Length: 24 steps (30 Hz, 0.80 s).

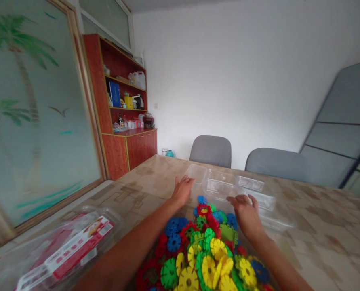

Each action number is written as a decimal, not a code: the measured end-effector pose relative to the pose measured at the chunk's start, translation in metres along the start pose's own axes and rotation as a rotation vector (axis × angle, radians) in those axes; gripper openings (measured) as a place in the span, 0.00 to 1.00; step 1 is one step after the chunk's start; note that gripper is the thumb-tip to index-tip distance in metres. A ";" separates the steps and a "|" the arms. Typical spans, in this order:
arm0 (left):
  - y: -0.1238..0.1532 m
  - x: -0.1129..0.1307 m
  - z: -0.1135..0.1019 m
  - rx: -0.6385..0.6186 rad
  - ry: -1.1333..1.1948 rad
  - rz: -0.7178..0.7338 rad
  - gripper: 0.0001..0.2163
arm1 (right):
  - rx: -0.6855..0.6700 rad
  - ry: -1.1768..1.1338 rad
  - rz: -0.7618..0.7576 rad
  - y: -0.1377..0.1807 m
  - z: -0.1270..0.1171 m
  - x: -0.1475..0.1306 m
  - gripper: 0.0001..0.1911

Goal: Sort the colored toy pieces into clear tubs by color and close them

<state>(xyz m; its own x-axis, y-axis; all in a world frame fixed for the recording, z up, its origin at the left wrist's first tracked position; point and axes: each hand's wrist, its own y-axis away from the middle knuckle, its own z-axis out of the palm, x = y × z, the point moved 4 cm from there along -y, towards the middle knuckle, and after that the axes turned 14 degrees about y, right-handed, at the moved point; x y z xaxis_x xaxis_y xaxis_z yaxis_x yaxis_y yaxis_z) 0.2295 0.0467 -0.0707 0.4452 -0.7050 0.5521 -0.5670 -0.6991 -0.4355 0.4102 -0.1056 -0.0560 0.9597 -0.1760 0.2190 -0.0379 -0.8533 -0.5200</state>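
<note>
My left hand (183, 190) is stretched forward with its fingers apart, at the near left edge of a clear plastic box (197, 173). My right hand (245, 206) has its fingers bent and spread, just in front of another clear plastic box (219, 186); whether it touches the rim I cannot tell. Below and between my arms lies a large heap of notched plastic flower discs (208, 268) in yellow, green, red and blue. Neither hand shows a disc in its fingers.
Several more clear boxes (255, 198) stand at the right. Clear packaging with a printed label (76, 246) lies at the left on the patterned table (322, 238). Two grey chairs (210, 150) stand beyond it. A red-brown cabinet (122, 101) is at the back left.
</note>
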 end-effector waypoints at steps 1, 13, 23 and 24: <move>0.000 -0.002 0.002 -0.004 -0.018 0.000 0.20 | -0.011 0.021 -0.005 0.001 0.001 0.003 0.22; 0.009 0.007 -0.001 0.035 -0.072 0.130 0.17 | -0.066 0.154 -0.034 0.003 0.005 0.005 0.22; 0.022 0.042 0.019 -0.235 -0.024 0.407 0.12 | -0.060 0.148 0.009 0.002 0.008 0.012 0.23; 0.023 0.043 0.022 -0.270 -0.023 0.423 0.12 | -0.060 0.145 0.007 0.002 0.008 0.012 0.23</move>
<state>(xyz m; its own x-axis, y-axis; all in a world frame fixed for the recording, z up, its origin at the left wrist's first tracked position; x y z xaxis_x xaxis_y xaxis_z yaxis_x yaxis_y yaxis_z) 0.2505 -0.0023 -0.0731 0.1503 -0.9246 0.3500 -0.8591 -0.2974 -0.4165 0.4242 -0.1058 -0.0613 0.9092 -0.2478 0.3344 -0.0655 -0.8786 -0.4730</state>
